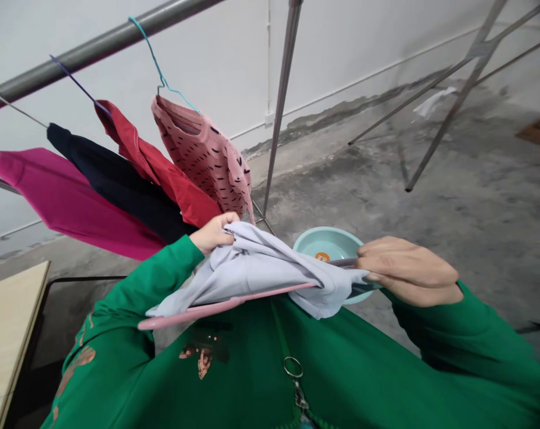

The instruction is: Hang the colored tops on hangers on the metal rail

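A pale grey-lilac garment (261, 262) is stretched between my two hands in front of my chest; its exact kind does not show. My left hand (215, 232) grips its upper left part, fingers closed in the cloth. At the opposite end, my right hand (406, 271) is closed on another edge, pulling it out to the right. A pink clothes hanger (184, 316) lies along the garment's lower side, against my green top. One end of the hanger sticks out at the left, while its right part disappears under the cloth.
On a metal rail (95, 47) hang a pink patterned top (202, 155), a red garment (158, 167), a dark one (113, 185) and a magenta one (73, 202). A light green basin (327, 235) stands beyond the garment. A wooden board (11, 333) is at left; rack legs (457, 101) stand right.
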A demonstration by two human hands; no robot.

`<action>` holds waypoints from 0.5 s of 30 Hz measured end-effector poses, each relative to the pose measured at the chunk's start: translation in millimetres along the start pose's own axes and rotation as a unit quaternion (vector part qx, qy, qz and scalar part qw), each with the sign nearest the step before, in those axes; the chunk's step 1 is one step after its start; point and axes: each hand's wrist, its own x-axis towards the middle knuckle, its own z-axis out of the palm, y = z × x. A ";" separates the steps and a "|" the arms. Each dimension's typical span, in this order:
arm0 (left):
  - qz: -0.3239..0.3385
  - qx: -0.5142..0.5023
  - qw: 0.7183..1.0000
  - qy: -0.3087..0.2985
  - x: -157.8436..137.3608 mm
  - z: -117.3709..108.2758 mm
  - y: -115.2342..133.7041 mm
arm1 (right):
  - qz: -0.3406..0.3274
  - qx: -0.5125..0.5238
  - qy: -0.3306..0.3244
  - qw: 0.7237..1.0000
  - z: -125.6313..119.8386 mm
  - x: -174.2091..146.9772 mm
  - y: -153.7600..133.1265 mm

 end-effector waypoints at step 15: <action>0.068 0.291 0.952 0.061 -25.1 -58.7 73.1 | 0.014 -0.018 0.000 1.000 3.2 -0.7 4.9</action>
